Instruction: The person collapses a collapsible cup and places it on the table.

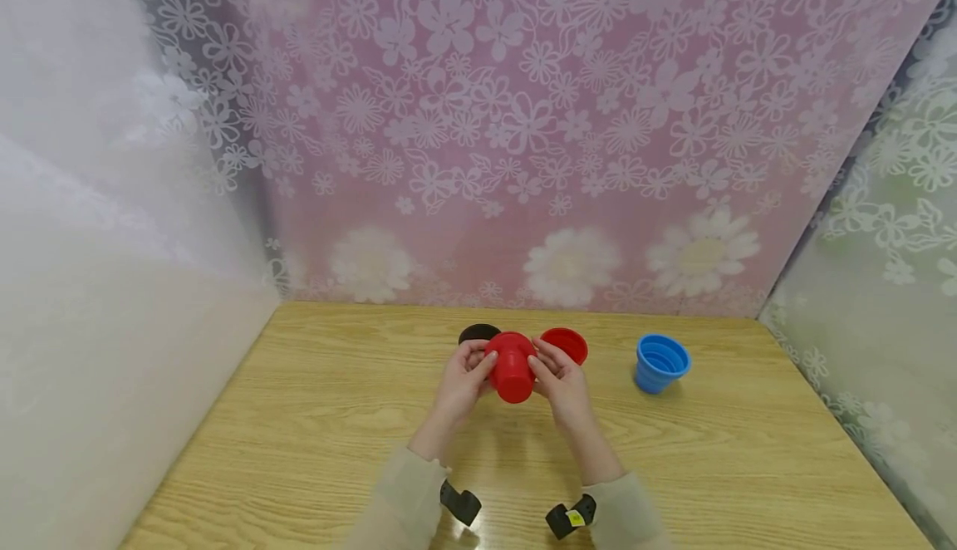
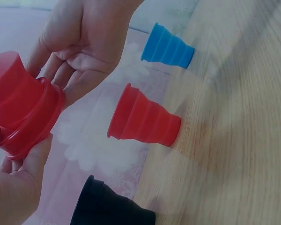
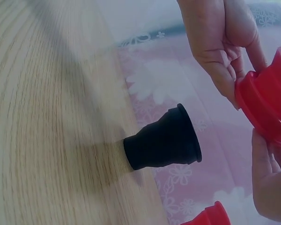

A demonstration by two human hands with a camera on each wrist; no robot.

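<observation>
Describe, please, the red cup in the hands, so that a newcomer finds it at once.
Above the wooden table, find the left hand and right hand. Both grip the red cup. Unlike the other red cup, standing on the table, this one is held up.

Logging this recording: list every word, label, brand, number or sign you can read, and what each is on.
Readable text: none in any view.
The yellow label on the black band at the right wrist: too small to read.
The held red cup, standing red cup, blue cup and black cup: no lettering visible.
</observation>
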